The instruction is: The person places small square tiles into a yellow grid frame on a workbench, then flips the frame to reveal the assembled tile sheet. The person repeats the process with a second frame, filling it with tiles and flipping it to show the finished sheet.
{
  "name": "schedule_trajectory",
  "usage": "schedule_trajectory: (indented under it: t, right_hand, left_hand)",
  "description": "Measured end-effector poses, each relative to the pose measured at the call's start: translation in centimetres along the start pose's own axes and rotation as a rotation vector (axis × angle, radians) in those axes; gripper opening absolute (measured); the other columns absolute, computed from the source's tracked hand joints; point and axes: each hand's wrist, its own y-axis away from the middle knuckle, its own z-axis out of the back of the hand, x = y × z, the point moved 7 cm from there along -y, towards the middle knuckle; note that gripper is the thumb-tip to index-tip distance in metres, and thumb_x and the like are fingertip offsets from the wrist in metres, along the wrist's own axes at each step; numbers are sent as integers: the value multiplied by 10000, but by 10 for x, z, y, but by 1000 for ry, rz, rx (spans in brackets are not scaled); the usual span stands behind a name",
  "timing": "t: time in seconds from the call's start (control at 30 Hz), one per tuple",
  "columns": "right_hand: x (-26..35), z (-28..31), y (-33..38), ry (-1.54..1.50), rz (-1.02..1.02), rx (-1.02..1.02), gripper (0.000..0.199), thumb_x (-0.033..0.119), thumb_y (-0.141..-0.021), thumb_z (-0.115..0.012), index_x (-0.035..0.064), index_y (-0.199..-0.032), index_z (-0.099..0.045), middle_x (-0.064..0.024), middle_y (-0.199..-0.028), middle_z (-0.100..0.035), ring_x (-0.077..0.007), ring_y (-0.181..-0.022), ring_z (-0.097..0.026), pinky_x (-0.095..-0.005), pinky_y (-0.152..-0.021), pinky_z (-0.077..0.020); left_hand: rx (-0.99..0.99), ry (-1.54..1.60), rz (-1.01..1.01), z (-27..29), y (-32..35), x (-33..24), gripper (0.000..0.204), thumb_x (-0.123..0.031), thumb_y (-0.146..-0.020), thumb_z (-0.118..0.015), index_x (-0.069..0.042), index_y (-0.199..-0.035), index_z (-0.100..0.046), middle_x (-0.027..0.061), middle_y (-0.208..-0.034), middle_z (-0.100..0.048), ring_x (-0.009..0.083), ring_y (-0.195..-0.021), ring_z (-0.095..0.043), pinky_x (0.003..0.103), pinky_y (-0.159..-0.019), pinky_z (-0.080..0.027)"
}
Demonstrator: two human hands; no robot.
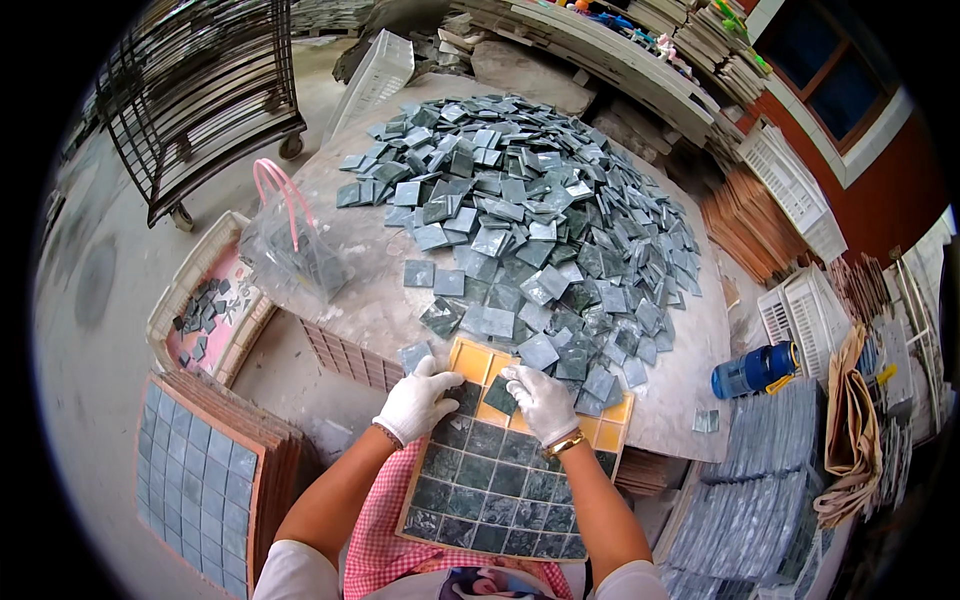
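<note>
A wooden-edged yellow grid tray (580, 425) tilts across my lap, its lower rows filled with dark green square stone tiles (487, 471). Yellow cells show along the upper rows. My left hand (413, 402), in a white glove, is at the tray's left edge, thumb raised apart from the forefinger, fingertips touching a dark tile (463, 398) in a cell. Over the upper cells, my gloved right hand (543, 404) pinches a single dark green tile (499, 397) by its side. Beyond the tray, a large heap of loose tiles (520, 200) spreads over the worktable (375, 240).
Left are a stack of tiled panels (195, 480), a crate of tile scraps (165, 335), a plastic bag with pink handles (300, 250) and a wheeled metal rack (200, 100). On the right, a blue bottle (745, 372) lies on stacked tiles (750, 520) near white crates (805, 310).
</note>
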Motion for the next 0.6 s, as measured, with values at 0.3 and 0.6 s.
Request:
schedule_trajectory:
  t: [0.3, 0.6]
  right_hand:
    - [9, -18, 27, 42, -58, 40, 449, 152, -743, -707, 55, -1167, -599, -132, -1170, -565, -297, -1109, -541, -367, -951, -443]
    - [4, 7, 23, -20, 35, 178, 335, 195, -837, -616, 49, -1139, -604, -129, -1202, -584, -287, -1098, -563, -368, -908, -465]
  left_hand:
    - [-227, -419, -154, 3, 10, -44, 430, -146, -702, -696, -133, -1112, -565, 88, -1067, -523, 299, -940, -554, 399, -798, -481]
    - [-145, -325, -252, -18, -2, -54, 487, -202, -685, -728, -87, -1131, -569, 97, -1143, -524, 310, -994, -521, 413, -834, -463]
